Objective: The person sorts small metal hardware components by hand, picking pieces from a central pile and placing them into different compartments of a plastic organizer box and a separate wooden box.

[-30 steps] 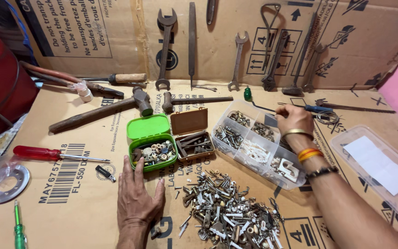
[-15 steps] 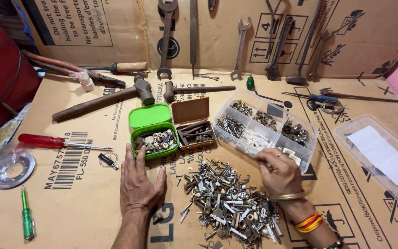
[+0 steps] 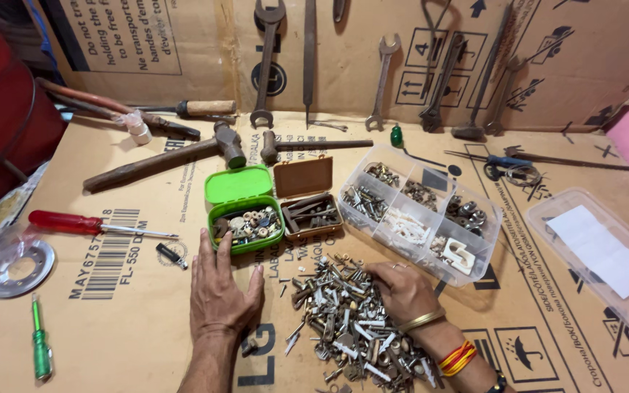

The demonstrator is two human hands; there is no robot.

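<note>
From the head view, the left hand (image 3: 220, 291) lies flat and spread on the cardboard (image 3: 125, 320), holding nothing, just near of the green box (image 3: 244, 217). The right hand (image 3: 402, 290) rests on the pile of screws and bolts (image 3: 347, 320), near of the clear divided organizer (image 3: 420, 211); its fingers curl into the pile, and I cannot tell whether its grip holds a piece.

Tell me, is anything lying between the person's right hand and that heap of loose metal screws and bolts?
Nothing visible does: the right hand already rests on the heap of loose metal screws and bolts, fingers down among the pieces.
</note>
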